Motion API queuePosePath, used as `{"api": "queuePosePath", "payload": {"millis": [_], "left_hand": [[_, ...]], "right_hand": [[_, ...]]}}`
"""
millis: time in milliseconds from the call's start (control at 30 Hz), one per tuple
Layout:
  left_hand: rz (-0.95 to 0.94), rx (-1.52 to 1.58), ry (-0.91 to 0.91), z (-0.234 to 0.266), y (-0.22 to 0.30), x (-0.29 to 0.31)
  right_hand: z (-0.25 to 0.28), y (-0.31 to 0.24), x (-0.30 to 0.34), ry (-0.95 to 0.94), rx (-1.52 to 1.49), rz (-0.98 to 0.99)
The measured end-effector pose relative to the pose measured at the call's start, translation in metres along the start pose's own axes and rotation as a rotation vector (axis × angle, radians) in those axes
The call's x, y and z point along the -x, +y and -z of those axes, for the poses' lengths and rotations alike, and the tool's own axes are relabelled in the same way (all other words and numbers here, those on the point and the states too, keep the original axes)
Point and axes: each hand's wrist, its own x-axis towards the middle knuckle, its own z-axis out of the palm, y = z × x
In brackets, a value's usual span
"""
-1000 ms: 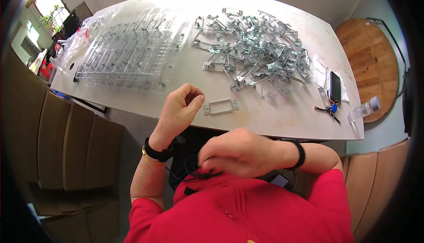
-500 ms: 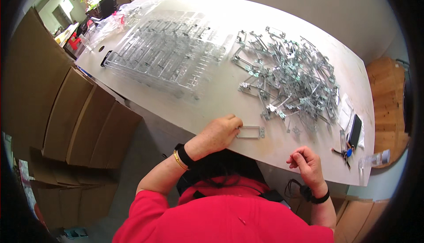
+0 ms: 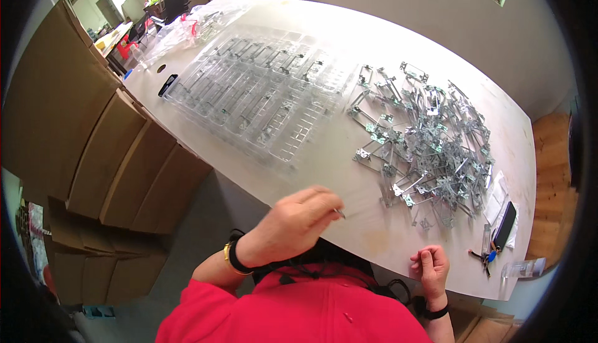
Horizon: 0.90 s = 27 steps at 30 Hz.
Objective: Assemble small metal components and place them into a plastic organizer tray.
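My left hand [image 3: 293, 221] is closed just above the table's near edge, with a metal bracket in its fingers. Only a small shiny end of the bracket [image 3: 339, 213] shows past the fingertips; the hand hides the rest. My right hand [image 3: 431, 271] rests at the near table edge, fingers curled in; what they hold, if anything, is hidden. Farther off on the right lies a large loose heap of grey metal brackets [image 3: 430, 137], many of them rectangular frames. Clear plastic trays [image 3: 249, 112] with long compartments are on the left, with metal pieces in several compartments.
On the white table [image 3: 311, 175], a black-handled tool [image 3: 506, 224] lies on white paper at the right, near a clear plastic bottle [image 3: 524, 268]. Crumpled clear plastic bags [image 3: 180, 38] lie at the far left. Cardboard boxes [image 3: 124, 175] stand along the left side.
My left hand has lifted the bracket off the table, turning it so that only its end shows. My right hand stays curled near the edge. The whole view has shifted slightly.
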Motion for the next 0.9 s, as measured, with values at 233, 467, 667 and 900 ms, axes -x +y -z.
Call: {"api": "queuePosePath", "payload": {"millis": [233, 467, 667, 900], "left_hand": [[0.096, -0.304, 0.426, 0.036, -0.017, -0.02], [0.18, -0.386, 0.427, 0.04, -0.043, -0.032], [0.147, -0.472, 0.396, 0.044, -0.051, -0.039], [0.186, -0.495, 0.326, 0.043, -0.052, -0.043]], "right_hand": [[-0.008, 0.009, 0.0, 0.08, -0.034, 0.036], [-0.009, 0.021, 0.003, 0.078, 0.058, 0.122], [-0.008, 0.021, 0.002, 0.049, 0.095, 0.156], [-0.013, 0.016, 0.002, 0.062, 0.1, 0.204]]}}
